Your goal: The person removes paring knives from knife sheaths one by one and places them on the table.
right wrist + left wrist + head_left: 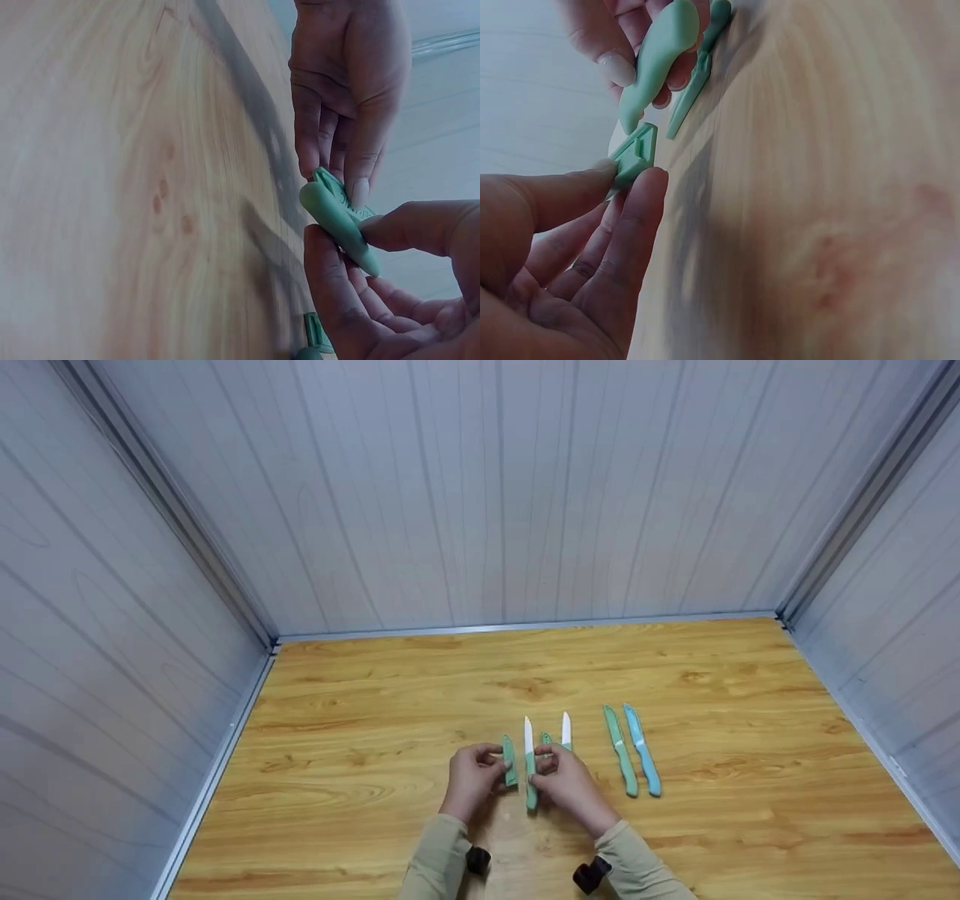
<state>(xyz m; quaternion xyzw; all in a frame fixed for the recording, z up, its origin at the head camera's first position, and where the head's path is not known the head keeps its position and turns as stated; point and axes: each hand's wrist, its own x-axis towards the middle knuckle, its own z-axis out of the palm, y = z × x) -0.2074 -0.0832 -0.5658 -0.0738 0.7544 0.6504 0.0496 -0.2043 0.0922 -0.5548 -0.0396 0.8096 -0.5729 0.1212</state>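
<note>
My left hand pinches a green knife sheath between thumb and fingers; its open end faces the camera in the left wrist view. Just to its right, my right hand holds a small knife by its green handle, the bare white blade pointing away from me. Sheath and knife are side by side, close together. Behind the right hand's fingers, a second green sheath and a second white-bladed knife lie on the table, their near parts hidden by that hand.
To the right, a green knife and a blue knife, both with covered blades, lie next to each other on the wooden table. Pale panel walls stand along the back and both sides.
</note>
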